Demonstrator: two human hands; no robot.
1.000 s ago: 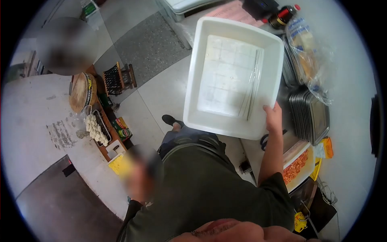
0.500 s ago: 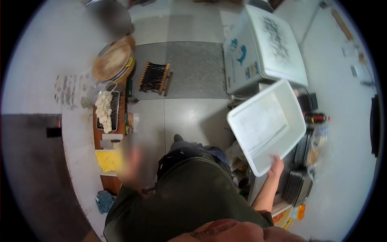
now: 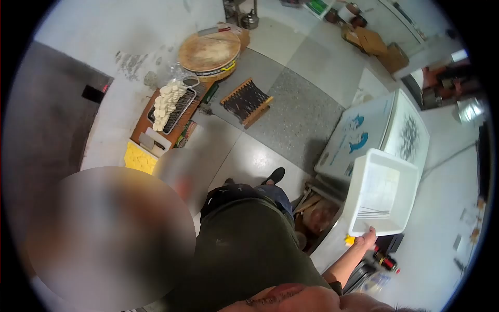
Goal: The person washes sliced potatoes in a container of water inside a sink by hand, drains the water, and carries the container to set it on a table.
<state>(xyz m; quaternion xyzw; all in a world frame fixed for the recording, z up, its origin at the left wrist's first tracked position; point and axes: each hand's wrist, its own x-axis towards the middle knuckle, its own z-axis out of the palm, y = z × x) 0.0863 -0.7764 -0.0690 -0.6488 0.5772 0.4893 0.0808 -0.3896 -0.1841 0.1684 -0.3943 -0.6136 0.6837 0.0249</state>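
A white rectangular plastic tub (image 3: 358,195) hangs out to my right, tilted so its inside faces me. My right hand (image 3: 366,237) grips the near rim, thumb over the edge. Several thin skewer-like sticks (image 3: 373,212) lie inside near that end. Over on the left, large blurred patches cover my left arm. A pinkish smear there may be my left hand, but its fingers and anything in them are hidden. Close to the smear are a yellow sheet (image 3: 139,158) and a white board with a knife (image 3: 158,145).
White pieces (image 3: 167,106) are heaped on a rack along the left ledge. Beyond stands a round wooden chopping board (image 3: 209,51) with a cleaver. A small folding stool (image 3: 246,101) is on the floor ahead. A white chest freezer (image 3: 358,132) stands right, with a dark bottle (image 3: 385,258) nearby.
My view has turned to the right. The tub, still in my right hand, has swung outward, and sticks now show together at its near end. A large blurred patch now covers the lower left.
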